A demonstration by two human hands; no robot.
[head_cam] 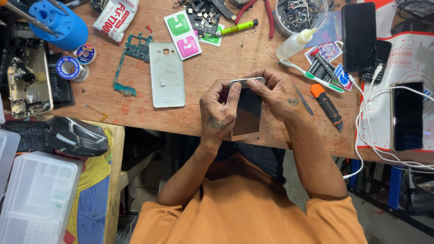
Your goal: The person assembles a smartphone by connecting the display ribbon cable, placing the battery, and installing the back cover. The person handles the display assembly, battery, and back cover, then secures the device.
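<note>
Over the worn wooden bench, our left hand and right hand both pinch a dark-screened, silver-framed smartphone tightly.

A dark, unlit phone screen is held upright between both hands at the table's near edge. A white pouch with red print lies at the top left. Two flat wipe sachets, one green and one pink, are seen side by side at top centre. A black-screened phone lies at the upper right, and another dark screen rests on the white mat at the far right.
</note>
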